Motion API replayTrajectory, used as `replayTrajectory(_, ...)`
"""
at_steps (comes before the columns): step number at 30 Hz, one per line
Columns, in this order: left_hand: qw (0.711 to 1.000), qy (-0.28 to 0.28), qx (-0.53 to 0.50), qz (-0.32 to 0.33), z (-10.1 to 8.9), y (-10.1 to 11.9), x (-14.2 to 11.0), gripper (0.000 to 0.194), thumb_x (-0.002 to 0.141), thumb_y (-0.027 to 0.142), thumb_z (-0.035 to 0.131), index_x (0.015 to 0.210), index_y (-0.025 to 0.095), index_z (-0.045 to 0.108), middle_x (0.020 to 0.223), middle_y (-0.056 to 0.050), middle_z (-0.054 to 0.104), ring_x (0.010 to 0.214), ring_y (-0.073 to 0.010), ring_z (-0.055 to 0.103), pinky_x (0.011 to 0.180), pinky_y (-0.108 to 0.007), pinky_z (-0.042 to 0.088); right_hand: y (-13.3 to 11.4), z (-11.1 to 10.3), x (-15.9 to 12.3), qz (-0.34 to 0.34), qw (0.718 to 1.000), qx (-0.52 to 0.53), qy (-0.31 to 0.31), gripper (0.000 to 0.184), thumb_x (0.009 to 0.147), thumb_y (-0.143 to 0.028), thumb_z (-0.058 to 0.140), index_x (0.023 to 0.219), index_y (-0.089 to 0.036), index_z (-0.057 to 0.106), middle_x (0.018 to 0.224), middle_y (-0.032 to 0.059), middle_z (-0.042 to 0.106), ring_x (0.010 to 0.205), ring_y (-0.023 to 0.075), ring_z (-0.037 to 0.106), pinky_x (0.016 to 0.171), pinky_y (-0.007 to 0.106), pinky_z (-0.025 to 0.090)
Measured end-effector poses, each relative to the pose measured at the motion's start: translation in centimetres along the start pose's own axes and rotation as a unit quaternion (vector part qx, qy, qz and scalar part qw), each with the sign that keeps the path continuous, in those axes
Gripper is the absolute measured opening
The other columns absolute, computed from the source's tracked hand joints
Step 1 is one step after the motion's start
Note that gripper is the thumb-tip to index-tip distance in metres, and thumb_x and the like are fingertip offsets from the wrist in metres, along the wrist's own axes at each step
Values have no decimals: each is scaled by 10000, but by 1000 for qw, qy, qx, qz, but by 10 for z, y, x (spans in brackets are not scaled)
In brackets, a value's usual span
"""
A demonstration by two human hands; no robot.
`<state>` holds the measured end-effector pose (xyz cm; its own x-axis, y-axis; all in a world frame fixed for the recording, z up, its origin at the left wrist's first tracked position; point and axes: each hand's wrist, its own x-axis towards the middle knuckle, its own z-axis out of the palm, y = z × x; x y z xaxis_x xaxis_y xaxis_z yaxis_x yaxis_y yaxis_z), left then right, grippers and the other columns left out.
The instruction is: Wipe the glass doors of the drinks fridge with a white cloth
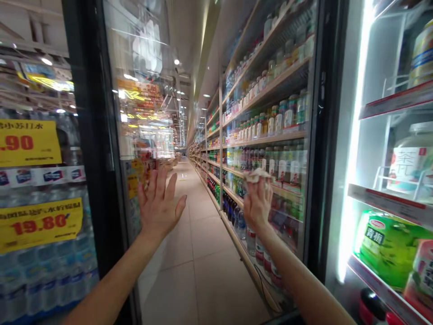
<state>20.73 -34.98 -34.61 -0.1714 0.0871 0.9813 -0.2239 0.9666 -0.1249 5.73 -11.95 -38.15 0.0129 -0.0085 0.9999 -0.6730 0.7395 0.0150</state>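
Note:
A glass door [199,289] in a black frame [326,135] stands in front of me. My left hand [158,203] is raised at its left part, palm forward and fingers spread, holding nothing. It looks laid against the glass, though I cannot tell whether it touches. My right hand [259,203] has its fingers bent over a crumpled whitish cloth [260,175], held up against the pane on the right. Part of the cloth is hidden behind the fingers, and that hand is slightly blurred.
Lit cooler shelves [389,203] with drinks, including a green pack [385,246], are close on my right. On the left, yellow price signs [40,225] hang by stacked water bottles [43,275]. Through the glass appear long bottle shelves [267,95] and a tiled aisle [182,225].

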Motion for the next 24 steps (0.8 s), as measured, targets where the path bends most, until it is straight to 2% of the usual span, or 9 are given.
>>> replayTrajectory(3,1000,0,13,7,0,-1,0,668,801,386,485,1386,220,208,1452,-104,240,1357,-258,155,1092,-487,80,1,-1,-6,-91,995,24,-45,375,806,-273,448,1167,-293,547,1321,40,431,1286,271,299,1040,498,278)
replayTrajectory(7,1000,-1,17,13,0,-1,-2,681,804,381,476,1393,219,175,1457,-101,225,1361,-257,138,1090,-496,82,12,2,-9,105,994,-17,34,463,836,-242,374,1295,-215,431,1418,130,283,1312,320,230,995,578,279)
replayTrajectory(8,1000,-5,16,10,0,-1,-2,681,805,382,474,1394,218,172,1459,-102,219,1362,-257,133,1090,-497,79,9,2,-12,120,992,-19,35,473,838,-240,366,1309,-214,413,1427,132,267,1316,323,218,990,582,283)
replayTrajectory(9,1000,-10,14,7,0,-1,-2,679,807,384,470,1394,217,172,1461,-101,213,1363,-258,129,1091,-498,75,3,2,-16,98,995,-11,18,473,835,-240,373,1305,-224,417,1423,123,278,1317,321,214,994,578,283)
replayTrajectory(12,1000,-20,7,-4,-1,0,-1,666,812,390,458,1393,230,175,1468,-89,193,1363,-261,127,1092,-498,65,-13,1,-30,-83,994,42,-64,424,800,-237,446,1216,-278,511,1347,62,404,1305,290,252,1029,538,271)
replayTrajectory(14,1000,-22,4,-6,-1,1,-1,659,813,392,454,1392,236,180,1470,-85,190,1363,-264,126,1092,-499,66,-9,1,-33,-116,990,49,-68,404,791,-238,468,1187,-277,536,1320,55,433,1295,287,275,1037,531,263)
replayTrajectory(19,1000,-26,-1,-4,-2,1,-2,666,809,388,464,1392,230,182,1467,-92,202,1364,-265,119,1093,-505,63,20,2,-25,128,991,-29,31,480,845,-241,370,1324,-214,392,1440,125,245,1325,327,198,1006,582,261)
replayTrajectory(21,1000,-21,-6,-6,-1,1,-2,673,803,388,477,1391,236,186,1467,-89,204,1364,-260,122,1096,-500,59,16,0,-28,78,997,-17,0,482,846,-242,371,1327,-233,386,1435,112,261,1328,319,194,1010,570,271)
replayTrajectory(24,1000,-14,-6,-7,0,0,-1,675,798,384,492,1388,244,195,1466,-84,210,1363,-254,130,1101,-491,56,7,-4,-36,-90,993,28,-71,459,821,-241,427,1277,-296,443,1380,58,359,1313,296,242,1028,539,276)
